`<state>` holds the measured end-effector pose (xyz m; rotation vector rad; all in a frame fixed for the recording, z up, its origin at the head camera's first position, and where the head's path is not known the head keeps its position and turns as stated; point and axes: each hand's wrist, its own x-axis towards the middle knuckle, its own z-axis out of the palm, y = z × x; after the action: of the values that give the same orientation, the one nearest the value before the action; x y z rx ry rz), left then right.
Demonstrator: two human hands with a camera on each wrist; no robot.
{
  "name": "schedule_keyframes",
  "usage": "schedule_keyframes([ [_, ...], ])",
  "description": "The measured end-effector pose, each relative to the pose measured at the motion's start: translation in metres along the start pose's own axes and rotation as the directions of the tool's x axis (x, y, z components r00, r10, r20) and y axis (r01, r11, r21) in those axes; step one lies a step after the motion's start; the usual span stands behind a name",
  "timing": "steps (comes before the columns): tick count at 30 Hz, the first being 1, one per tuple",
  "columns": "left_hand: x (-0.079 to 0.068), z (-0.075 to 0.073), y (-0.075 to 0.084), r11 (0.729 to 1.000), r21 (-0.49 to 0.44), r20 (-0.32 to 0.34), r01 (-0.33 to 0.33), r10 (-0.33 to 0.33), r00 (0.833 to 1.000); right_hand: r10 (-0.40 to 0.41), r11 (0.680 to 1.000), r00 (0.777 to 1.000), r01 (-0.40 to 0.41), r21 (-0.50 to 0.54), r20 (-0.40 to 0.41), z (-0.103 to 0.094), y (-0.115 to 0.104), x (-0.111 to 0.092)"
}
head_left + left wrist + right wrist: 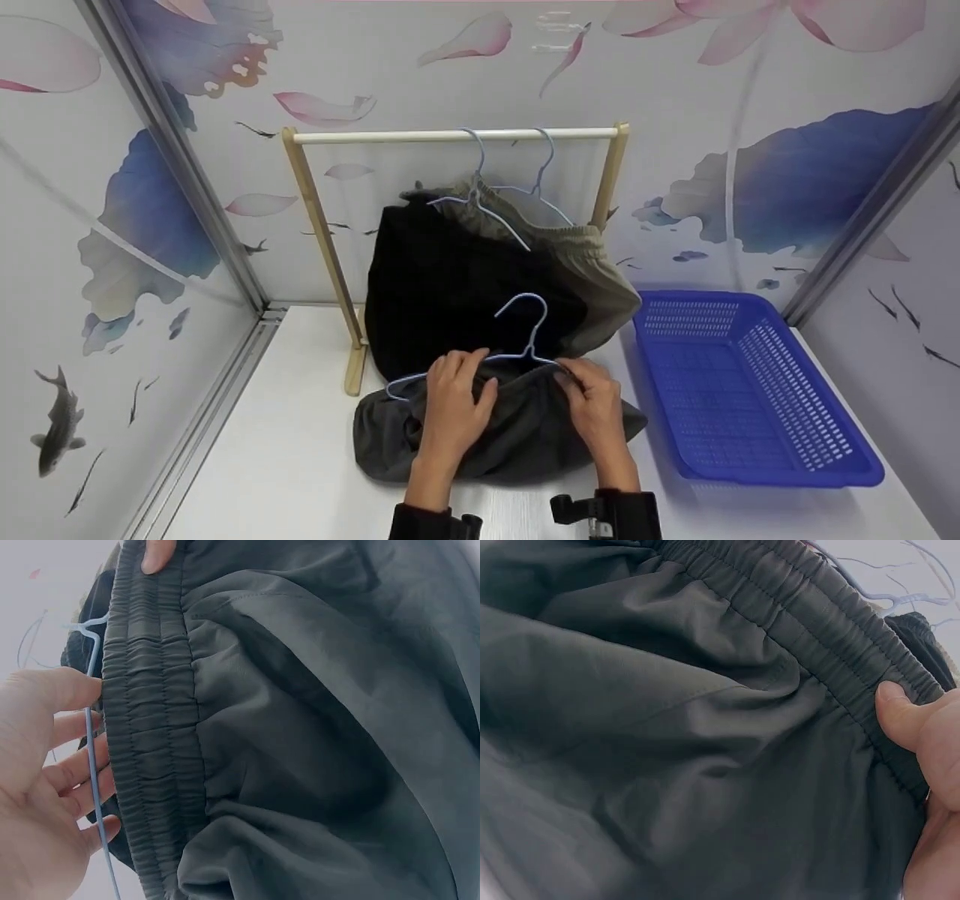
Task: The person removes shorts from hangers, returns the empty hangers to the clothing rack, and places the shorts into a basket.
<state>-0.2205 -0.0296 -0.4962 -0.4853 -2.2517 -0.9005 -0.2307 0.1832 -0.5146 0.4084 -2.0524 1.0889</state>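
Dark grey pants with a gathered elastic waistband lie bunched on the table in front of me. A light blue hanger stands at the waistband, its hook upward and its left arm jutting out past the cloth. My left hand holds the waistband edge left of the hook; in the left wrist view its thumb and fingertips meet the edge beside the hanger wire. To the right of the hook, my right hand grips the waistband, thumb on the front and fingers hidden behind.
Behind the pants stands a rack with a white rail and wooden legs. Black pants and khaki pants hang there on blue hangers. A blue plastic basket sits at right. Printed panels enclose the table.
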Motion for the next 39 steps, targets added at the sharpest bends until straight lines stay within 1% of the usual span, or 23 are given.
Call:
schedule_keyframes([
  [5,-0.004,0.008,0.001,1.000,-0.012,-0.035,0.014,-0.015,0.999,0.022,0.999,0.999,-0.021,0.032,-0.027,0.002,-0.004,-0.010],
  [11,-0.006,0.012,0.001,0.997,-0.045,-0.064,0.062,-0.065,0.996,0.080,0.995,0.997,-0.079,0.056,-0.014,-0.001,-0.009,-0.018],
  [14,-0.007,0.014,0.000,0.996,-0.054,-0.087,0.070,-0.074,0.993,0.123,0.992,0.992,-0.123,0.028,0.001,-0.005,-0.009,-0.022],
  [21,-0.008,0.014,-0.002,0.996,-0.068,-0.154,0.052,-0.062,0.986,0.211,0.973,0.977,-0.210,-0.098,0.006,-0.018,-0.005,-0.028],
  [24,-0.008,0.013,-0.003,0.996,-0.075,-0.175,0.047,-0.059,0.983,0.235,0.967,0.972,-0.233,-0.105,0.009,-0.023,-0.003,-0.029],
  [31,-0.006,0.010,-0.006,0.996,-0.081,-0.214,0.049,-0.066,0.975,0.234,0.966,0.972,-0.234,-0.113,-0.006,-0.027,0.003,-0.032],
  [36,-0.006,0.007,-0.008,0.994,-0.088,-0.223,0.067,-0.085,0.971,0.224,0.971,0.974,-0.227,-0.079,-0.045,-0.025,0.004,-0.033],
  [39,-0.006,0.004,-0.009,0.993,-0.097,-0.239,0.061,-0.083,0.967,0.230,0.971,0.972,-0.233,-0.054,-0.056,-0.024,0.005,-0.033],
])
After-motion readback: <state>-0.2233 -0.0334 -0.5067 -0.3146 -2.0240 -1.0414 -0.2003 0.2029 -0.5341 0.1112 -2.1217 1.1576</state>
